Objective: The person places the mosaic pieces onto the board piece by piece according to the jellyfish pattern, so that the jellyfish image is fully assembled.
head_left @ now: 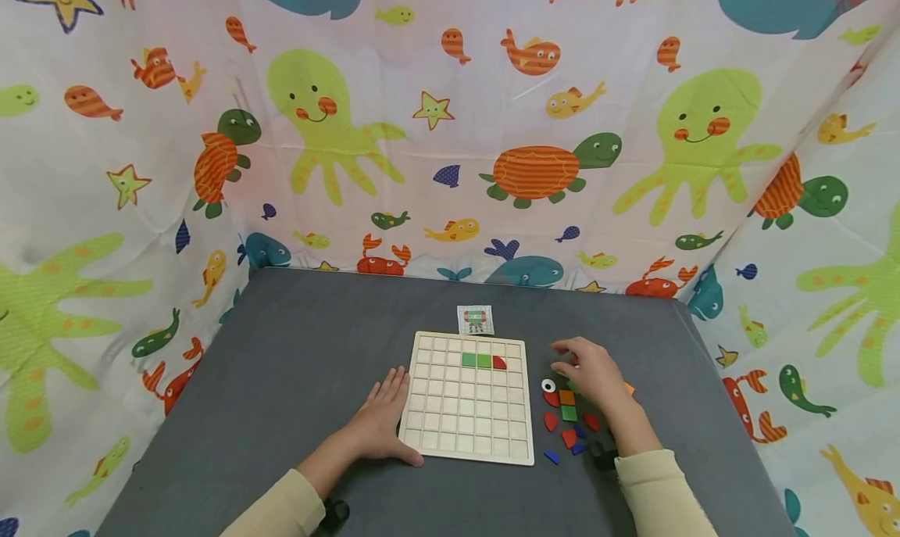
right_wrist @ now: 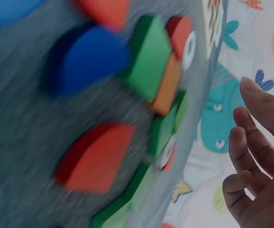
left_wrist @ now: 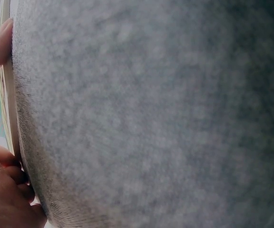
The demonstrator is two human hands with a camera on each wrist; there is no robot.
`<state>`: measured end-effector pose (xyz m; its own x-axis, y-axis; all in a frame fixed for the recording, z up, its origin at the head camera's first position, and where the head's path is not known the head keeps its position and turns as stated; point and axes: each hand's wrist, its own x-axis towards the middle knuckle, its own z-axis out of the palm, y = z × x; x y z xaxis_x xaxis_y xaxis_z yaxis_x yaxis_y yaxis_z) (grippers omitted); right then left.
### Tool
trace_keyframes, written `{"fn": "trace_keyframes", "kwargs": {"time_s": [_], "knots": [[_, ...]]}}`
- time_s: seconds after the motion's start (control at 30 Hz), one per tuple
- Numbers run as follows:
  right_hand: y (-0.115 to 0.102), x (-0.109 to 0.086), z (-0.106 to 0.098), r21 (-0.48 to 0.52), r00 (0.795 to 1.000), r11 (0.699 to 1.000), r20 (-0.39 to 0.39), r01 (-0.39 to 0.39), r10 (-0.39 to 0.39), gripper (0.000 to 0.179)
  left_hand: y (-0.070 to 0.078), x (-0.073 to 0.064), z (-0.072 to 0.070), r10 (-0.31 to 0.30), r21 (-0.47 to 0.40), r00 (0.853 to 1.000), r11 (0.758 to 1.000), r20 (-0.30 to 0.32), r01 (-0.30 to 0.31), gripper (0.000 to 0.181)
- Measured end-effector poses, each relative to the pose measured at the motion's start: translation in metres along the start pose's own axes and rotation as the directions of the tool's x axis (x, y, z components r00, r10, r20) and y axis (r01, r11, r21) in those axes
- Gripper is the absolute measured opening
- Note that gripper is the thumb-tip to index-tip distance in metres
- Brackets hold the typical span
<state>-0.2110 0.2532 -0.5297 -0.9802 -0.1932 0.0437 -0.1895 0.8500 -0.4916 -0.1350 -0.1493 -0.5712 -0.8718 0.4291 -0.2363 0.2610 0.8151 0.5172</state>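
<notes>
at the left, the left hand [head_left: 380, 421] has its fingers straight and thumb spread wide, resting against the wooden board's [head_left: 466, 409] near-left edge. the board looks barely begun: two green squares [head_left: 469, 359] and a red quarter-round [head_left: 499, 363] share one upper row; the other cells are bare. right of it, loose coloured pieces [head_left: 566, 397] lie unplaced. over them, the right hand [head_left: 594, 374] is loosely bent, thumb and forefinger apart, seemingly holding nothing; whether a fingertip touches a piece, i can't tell.

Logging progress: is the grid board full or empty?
Partly filled: the board holds two green pieces and one red piece; other cells look bare.
</notes>
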Motion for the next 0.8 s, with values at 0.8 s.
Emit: {"fn": "trace_keyframes", "kwargs": {"time_s": [0.8], "knots": [[0.029, 0.009, 0.01, -0.168, 0.984, 0.985, 0.16, -0.045, 0.072, 0.03, 0.003, 0.0, -0.001, -0.023, 0.027, 1.0, 0.999, -0.002, 0.023, 0.146]]}}
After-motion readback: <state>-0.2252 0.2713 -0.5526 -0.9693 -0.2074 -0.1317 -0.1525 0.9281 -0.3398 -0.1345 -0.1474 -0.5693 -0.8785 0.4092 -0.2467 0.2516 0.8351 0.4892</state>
